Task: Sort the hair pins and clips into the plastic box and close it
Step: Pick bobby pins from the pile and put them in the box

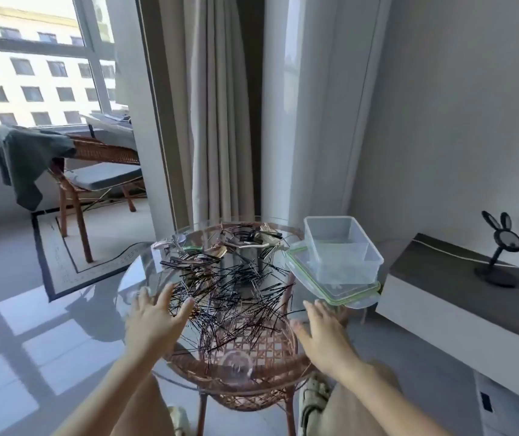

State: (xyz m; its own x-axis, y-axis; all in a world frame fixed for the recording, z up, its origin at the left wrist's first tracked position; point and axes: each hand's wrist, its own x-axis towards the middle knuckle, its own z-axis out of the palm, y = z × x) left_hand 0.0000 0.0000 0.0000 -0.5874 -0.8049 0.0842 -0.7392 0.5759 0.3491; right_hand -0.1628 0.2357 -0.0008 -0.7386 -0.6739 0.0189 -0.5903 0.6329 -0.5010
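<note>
Sorting unstarted, I judge: my left hand (157, 316) and right hand (324, 332), fingers released, flank scattered thin black metal hairpins (236, 294); next, pinch some for the clear rectangular plastic box (343, 250).

Glass tabletop (140, 275): bare strips at left rim and near edge. Centre blocked by scattered hair pins (236, 287); clips (251, 239) behind. Right rim: open plastic box (343, 253) on its lid (346, 292).

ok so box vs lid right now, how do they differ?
The plastic box stands upright and open; the lid lies flat beneath it. The box is deep with an inner divider; the lid is shallow. The lid has a green seal round its rim; the box has none. Both are clear plastic, at the right of the glass table.
</note>
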